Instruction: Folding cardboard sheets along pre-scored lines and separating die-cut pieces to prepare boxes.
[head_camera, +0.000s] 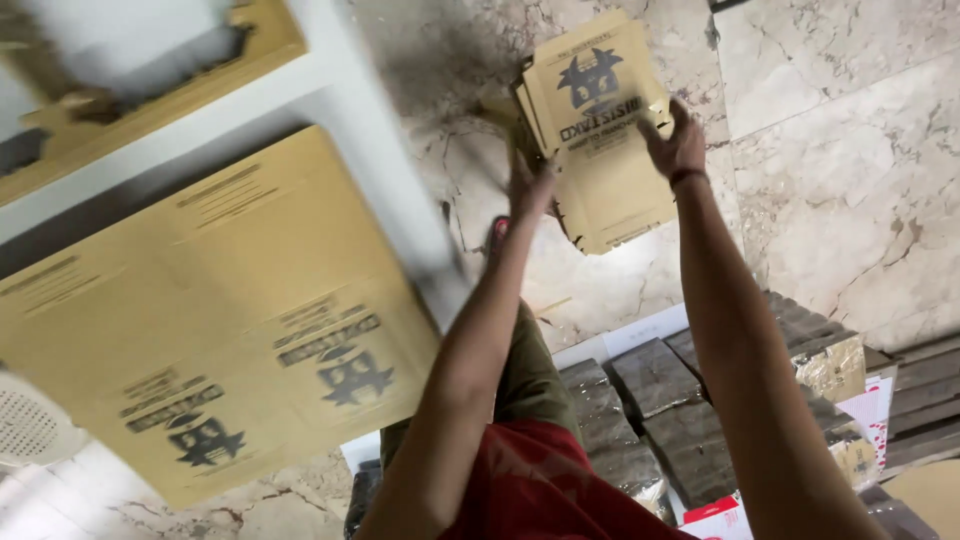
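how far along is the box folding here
Done: no finished box is in view. In hand: the left hand and right hand hold one flat printed carton over the marble floor. Left: a large flat carton sheet lies unfolded, and stacks of flat card sit by the knees.

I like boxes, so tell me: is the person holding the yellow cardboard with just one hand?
No, both hands are on it: the left hand grips the flat cardboard box at its left edge and the right hand at its right edge.

Soft daylight, left side motion-blurred, faint shadows on floor (850, 180)
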